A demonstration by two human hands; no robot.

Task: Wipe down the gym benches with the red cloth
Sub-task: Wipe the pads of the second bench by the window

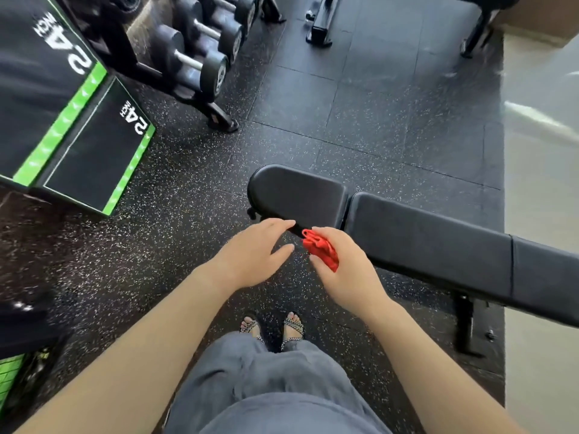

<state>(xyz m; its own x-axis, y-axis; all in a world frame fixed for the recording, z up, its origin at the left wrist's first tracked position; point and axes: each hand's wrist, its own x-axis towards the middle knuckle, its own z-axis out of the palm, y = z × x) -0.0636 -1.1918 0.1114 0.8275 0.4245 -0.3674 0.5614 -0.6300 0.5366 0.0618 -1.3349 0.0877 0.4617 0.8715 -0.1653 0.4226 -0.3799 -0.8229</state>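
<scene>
A black padded gym bench [407, 233] runs from the centre of the view out to the right edge, with a short seat pad [297, 192] at its left end. My right hand [347, 270] grips a bunched red cloth [321, 249] just in front of the bench's near edge, not touching the pad. My left hand [253, 255] hovers beside it to the left with fingers relaxed and straight, its fingertips close to the cloth and the seat pad's edge. It holds nothing.
A dumbbell rack [200, 57] stands at the back left. Black and green plyo boxes [72, 126] sit at the left. Another bench frame [322, 23] is at the back. Speckled rubber flooring [360, 120] ends at a pale floor [542, 183] on the right. My feet [272, 328] stand below.
</scene>
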